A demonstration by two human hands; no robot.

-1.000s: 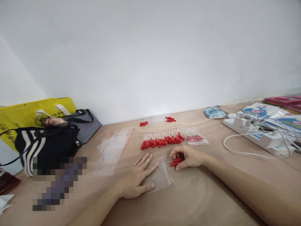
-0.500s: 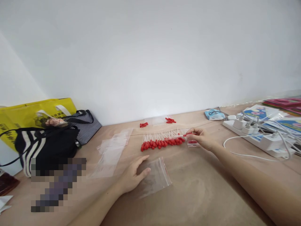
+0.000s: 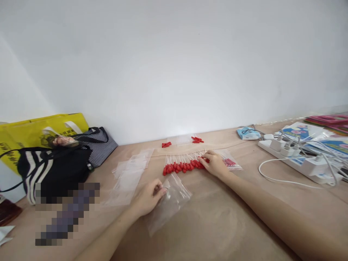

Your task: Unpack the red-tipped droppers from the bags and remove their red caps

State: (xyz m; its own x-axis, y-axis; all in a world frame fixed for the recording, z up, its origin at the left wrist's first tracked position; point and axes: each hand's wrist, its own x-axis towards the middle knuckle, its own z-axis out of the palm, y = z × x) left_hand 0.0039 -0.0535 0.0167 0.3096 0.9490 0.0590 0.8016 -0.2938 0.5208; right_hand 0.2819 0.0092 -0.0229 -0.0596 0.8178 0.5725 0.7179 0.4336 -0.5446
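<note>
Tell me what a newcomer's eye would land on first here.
Likely the row of red-ended white sticks in the middle of the table, the right hand at its right end. Next, the yellow shopping bag at far left and the clear zip bag at the left hand.

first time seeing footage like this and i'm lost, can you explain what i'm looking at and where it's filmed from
There is no machine here: these are a person's bare hands, and every picture comes from one camera worn on the head, looking forward and down. The left hand pinches a clear, thin plastic bag. The right hand is at the right end of a row of white sticks with red bulbous ends; whether it grips one is unclear. Also on the brown surface lie a pile of clear flat bags and a long white power strip.
</note>
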